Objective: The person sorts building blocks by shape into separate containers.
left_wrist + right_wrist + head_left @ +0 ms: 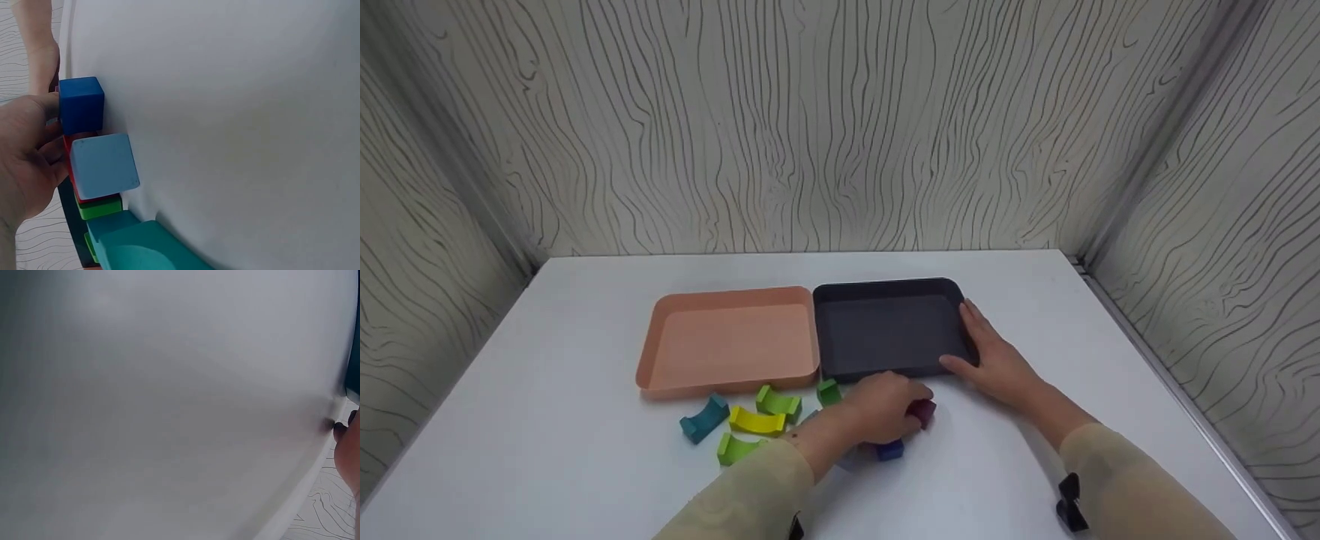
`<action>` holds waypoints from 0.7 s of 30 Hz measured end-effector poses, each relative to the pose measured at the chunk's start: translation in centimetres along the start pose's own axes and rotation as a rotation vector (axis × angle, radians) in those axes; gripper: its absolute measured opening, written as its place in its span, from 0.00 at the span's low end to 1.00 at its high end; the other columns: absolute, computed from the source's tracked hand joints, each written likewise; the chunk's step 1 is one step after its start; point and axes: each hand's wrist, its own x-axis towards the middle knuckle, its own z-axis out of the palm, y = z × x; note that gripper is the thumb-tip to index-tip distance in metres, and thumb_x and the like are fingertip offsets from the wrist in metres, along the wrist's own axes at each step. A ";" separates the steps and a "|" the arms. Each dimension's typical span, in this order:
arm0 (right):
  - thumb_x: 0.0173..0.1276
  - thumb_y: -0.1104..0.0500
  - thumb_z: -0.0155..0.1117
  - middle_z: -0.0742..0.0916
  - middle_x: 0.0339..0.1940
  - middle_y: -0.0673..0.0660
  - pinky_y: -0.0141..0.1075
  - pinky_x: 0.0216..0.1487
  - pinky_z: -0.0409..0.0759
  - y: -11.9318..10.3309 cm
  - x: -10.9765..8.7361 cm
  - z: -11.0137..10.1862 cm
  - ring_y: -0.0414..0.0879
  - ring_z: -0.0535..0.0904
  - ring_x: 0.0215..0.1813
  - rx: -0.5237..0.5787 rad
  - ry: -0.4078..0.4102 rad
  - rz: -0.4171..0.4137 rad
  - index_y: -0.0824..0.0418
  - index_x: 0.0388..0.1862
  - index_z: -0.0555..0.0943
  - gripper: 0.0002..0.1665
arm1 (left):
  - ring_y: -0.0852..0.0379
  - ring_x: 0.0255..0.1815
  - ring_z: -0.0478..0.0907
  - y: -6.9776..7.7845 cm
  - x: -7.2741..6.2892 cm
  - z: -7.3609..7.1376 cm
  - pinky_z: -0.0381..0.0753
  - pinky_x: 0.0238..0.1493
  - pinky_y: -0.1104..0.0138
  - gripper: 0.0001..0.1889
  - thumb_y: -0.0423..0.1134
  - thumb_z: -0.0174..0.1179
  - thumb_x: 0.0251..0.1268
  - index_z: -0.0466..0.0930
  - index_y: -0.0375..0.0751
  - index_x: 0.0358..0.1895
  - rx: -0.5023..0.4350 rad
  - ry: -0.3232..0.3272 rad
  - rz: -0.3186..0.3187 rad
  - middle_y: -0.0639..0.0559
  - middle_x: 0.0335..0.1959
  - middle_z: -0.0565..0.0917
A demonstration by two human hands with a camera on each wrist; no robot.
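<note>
My left hand (885, 409) reaches in front of the dark tray (894, 334), fingers curled, pinching a maroon block (922, 412). Just below that hand lies a blue block (890, 450). The left wrist view has this blue block (81, 109) beside a light blue block (106, 166), with a red block mostly hidden behind them. My right hand (1001, 371) rests against the dark tray's near right corner, its fingers extended along the side and the thumb at the front. Only a small part of the right hand (350, 453) appears in the right wrist view.
Left of the dark tray is an orange tray (735, 337). In front lie curved blocks: teal (705, 418), yellow (757, 422) and light green (778, 403), plus another light green one (739, 450). A darker green block (829, 392) sits near where the trays meet. Patterned walls enclose the white table (547, 450).
</note>
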 end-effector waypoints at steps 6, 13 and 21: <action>0.73 0.28 0.63 0.49 0.90 0.61 0.62 0.81 0.56 -0.1 0.0 0.1 0.64 0.49 0.87 0.018 0.000 0.010 0.60 0.90 0.45 0.64 | 0.64 0.41 0.79 -0.1 -0.1 0.1 0.82 0.52 0.69 0.16 0.42 0.69 0.75 0.86 0.52 0.62 -0.005 0.017 0.011 0.61 0.45 0.88; 0.72 0.27 0.63 0.49 0.90 0.60 0.62 0.82 0.56 -0.1 0.2 0.3 0.64 0.48 0.87 0.027 -0.001 0.027 0.59 0.90 0.45 0.65 | 0.64 0.40 0.78 -0.1 -0.2 0.1 0.81 0.51 0.70 0.15 0.42 0.69 0.75 0.87 0.52 0.61 -0.017 0.028 0.012 0.61 0.44 0.87; 0.72 0.26 0.63 0.49 0.90 0.61 0.63 0.81 0.56 -0.1 0.1 0.3 0.65 0.48 0.87 0.033 0.003 0.037 0.58 0.90 0.45 0.65 | 0.64 0.36 0.76 0.0 -0.4 -0.3 0.80 0.45 0.71 0.12 0.44 0.68 0.75 0.87 0.51 0.57 -0.045 0.016 -0.007 0.61 0.38 0.85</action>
